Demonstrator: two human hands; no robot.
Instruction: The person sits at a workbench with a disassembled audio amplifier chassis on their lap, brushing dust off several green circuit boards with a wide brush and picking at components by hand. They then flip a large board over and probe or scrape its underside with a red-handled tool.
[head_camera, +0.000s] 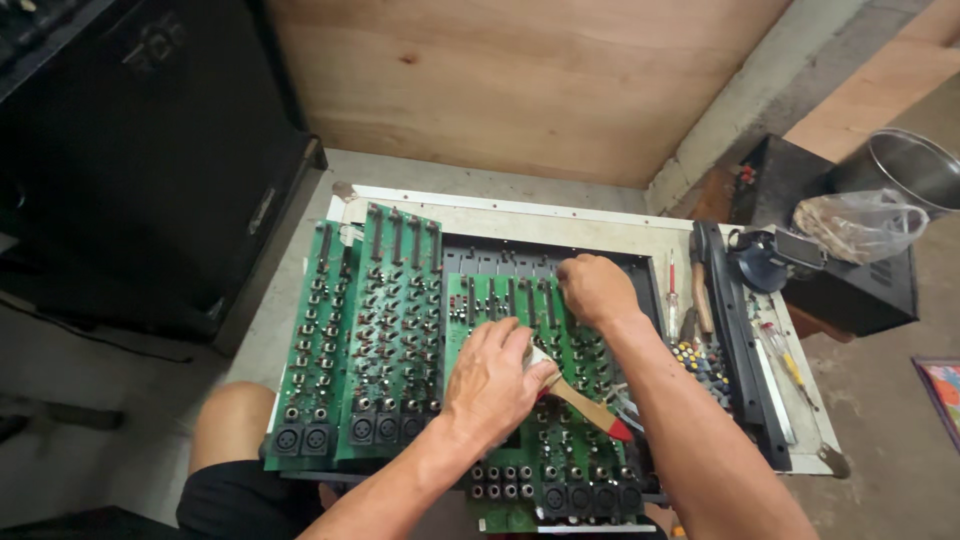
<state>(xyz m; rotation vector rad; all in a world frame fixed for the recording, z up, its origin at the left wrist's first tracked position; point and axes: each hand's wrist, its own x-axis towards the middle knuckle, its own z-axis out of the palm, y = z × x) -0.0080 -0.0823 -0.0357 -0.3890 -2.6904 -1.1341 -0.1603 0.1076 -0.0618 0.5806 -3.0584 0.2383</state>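
Observation:
My left hand (497, 376) grips a paintbrush (585, 404) with a wooden handle and red tip, its bristle end hidden under my fingers against a green circuit board (560, 440). My right hand (595, 288) rests with curled fingers on the far end of the same board, inside a black metal chassis (560, 262). Whether it pinches anything is hidden. Two more green circuit boards (370, 330) with rows of black sockets lie tilted to the left, overlapping the chassis edge.
The chassis lies on a pale panel (520, 218). Right of it are a black side rail (740, 350), screwdrivers (672, 295), a plastic bag (858, 225) and a metal pot (905, 165) on a black box. A big black speaker cabinet (130, 150) stands at the left. My bare knee (235, 420) shows below.

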